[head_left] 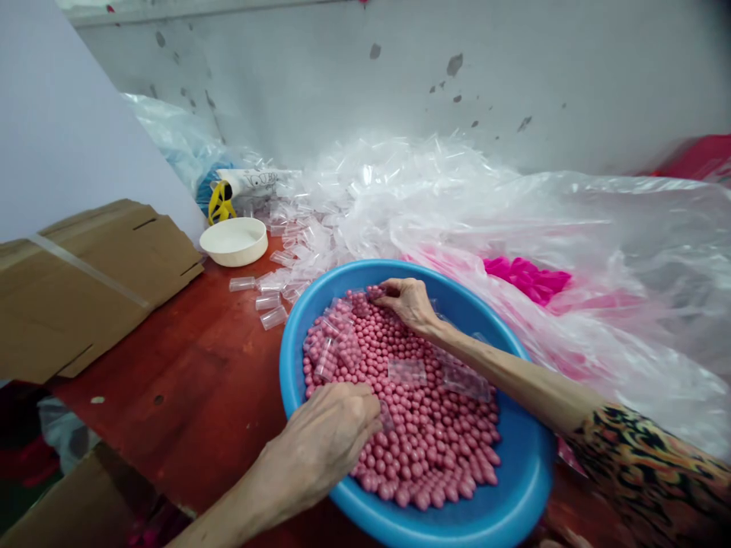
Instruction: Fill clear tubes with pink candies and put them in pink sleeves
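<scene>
Left hand [328, 438]: lies low on the near side of the pile, palm down, fingers curled into the pink balls [434, 449]. Hides whatever sits under the fingers, so cannot tell if holding one or just pressing. Right beside the fingertips, a tiny clear piece poking out of the pile.

Right hand [408, 301]: reaches over to the far side of the pile, fingers bent and bunched at the tips, touching the balls there. Too small to tell if pinching something or not. Behind it a bare arm, then a sleeve [651, 464] with black, yellow and red patches.

Under both hands, the pink balls: small, round, lots and lots, heaped inside a blue bowl [517, 487]. On top, a few little clear tubes [406, 371], lying flat between the two hands and on the left part of the pile.

Around the bowl, a red-brown table [199, 380]. Loose tubes [268, 304] scattered on it, just past the bowl's left rim. A bit further, a white dish [233, 241], round and shallow. Behind that, a white roll [251, 181] with a yellow bit [220, 204] at its end. On the left, flat brown cardboard [85, 281]. On the right and at the back, a big heap of crinkly clear plastic [542, 213], right up against the bowl's far rim, with bright pink bits [528, 278] showing through. Last of all, a grey wall [400, 76] with dark spots.
</scene>
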### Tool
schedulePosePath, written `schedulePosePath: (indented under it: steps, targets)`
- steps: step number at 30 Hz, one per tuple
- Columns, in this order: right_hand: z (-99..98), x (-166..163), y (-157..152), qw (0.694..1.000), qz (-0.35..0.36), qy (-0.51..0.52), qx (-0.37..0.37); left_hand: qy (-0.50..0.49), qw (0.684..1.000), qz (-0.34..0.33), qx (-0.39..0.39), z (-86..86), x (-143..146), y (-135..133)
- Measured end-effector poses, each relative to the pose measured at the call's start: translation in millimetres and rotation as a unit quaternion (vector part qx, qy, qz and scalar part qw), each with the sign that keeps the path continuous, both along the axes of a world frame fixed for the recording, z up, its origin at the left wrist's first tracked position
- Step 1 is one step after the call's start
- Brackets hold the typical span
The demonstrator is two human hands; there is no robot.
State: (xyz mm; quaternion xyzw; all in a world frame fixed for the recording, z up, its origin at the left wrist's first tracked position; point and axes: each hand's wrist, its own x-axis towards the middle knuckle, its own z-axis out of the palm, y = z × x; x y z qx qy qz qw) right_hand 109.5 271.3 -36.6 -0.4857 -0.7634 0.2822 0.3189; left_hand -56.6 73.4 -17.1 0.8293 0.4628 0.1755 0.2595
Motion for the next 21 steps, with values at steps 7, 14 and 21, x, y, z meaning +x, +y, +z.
schedulePosePath:
  steps: [7, 14, 21]
  targets:
    - [-0.2, -13, -2, 0.994, 0.032, -0.098, 0.031, 0.003, 1.000, -0.004, -0.007, -2.1, -1, 1]
    - [1.2, -12, -6, 0.980, 0.053, -0.176, 0.080, 0.005, 0.998, 0.022, -0.064, 16.2, 3, 4]
    - [47.3, 22, -58, 0.978, 0.062, -0.181, 0.077, -0.061, 0.990, 0.081, -0.103, 29.8, 7, 17]
